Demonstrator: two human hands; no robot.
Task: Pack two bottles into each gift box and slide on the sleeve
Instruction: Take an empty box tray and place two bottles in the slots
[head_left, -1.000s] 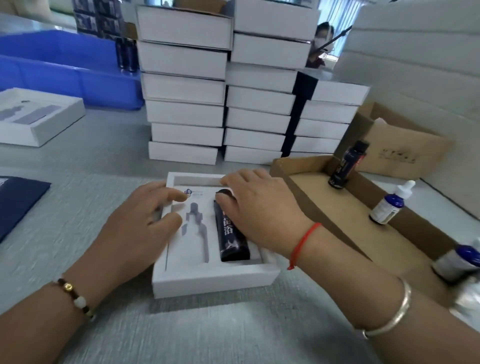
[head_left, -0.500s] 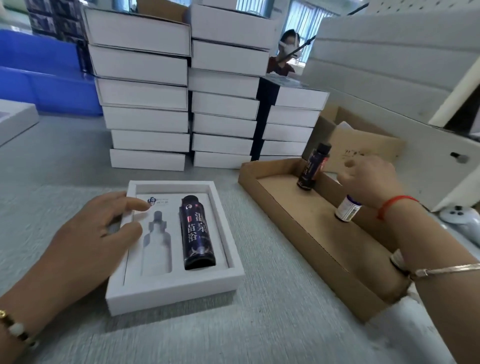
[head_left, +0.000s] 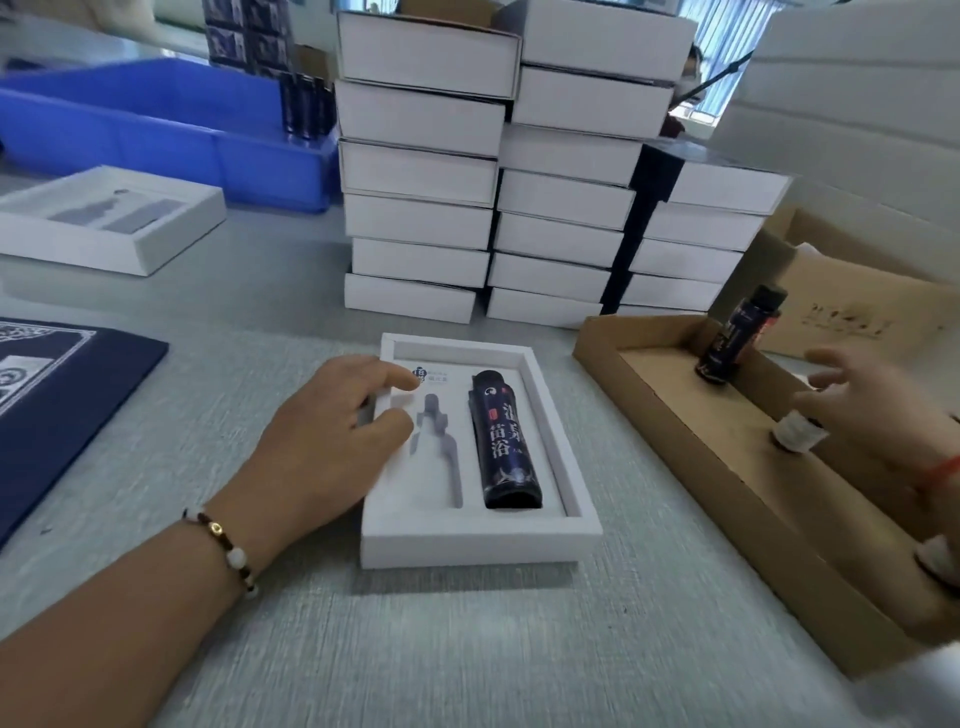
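Observation:
An open white gift box (head_left: 467, 548) lies on the table in front of me. A dark blue bottle (head_left: 503, 441) fills the right slot of its insert. The dropper-shaped left slot (head_left: 439, 447) holds nothing. My left hand (head_left: 332, 436) rests on the box's left edge, fingertips touching the insert. To the right, my blurred right hand (head_left: 878, 410) reaches into the brown cardboard tray (head_left: 675, 415) and grips the top of a small white dropper bottle (head_left: 795, 434), whose cap it hides. Another dark bottle (head_left: 737, 338) stands at the tray's far end.
Stacks of closed white boxes (head_left: 519, 182) rise just behind the gift box. Another open box (head_left: 104, 223) and a blue bin (head_left: 156, 119) sit at the far left. A dark blue sleeve (head_left: 57, 395) lies flat at the left. More bottles (head_left: 940, 561) lie at the tray's near end.
My right hand left the dark bottle in the box, moved right into the cardboard tray and took hold of the white dropper bottle. My left hand stayed on the box.

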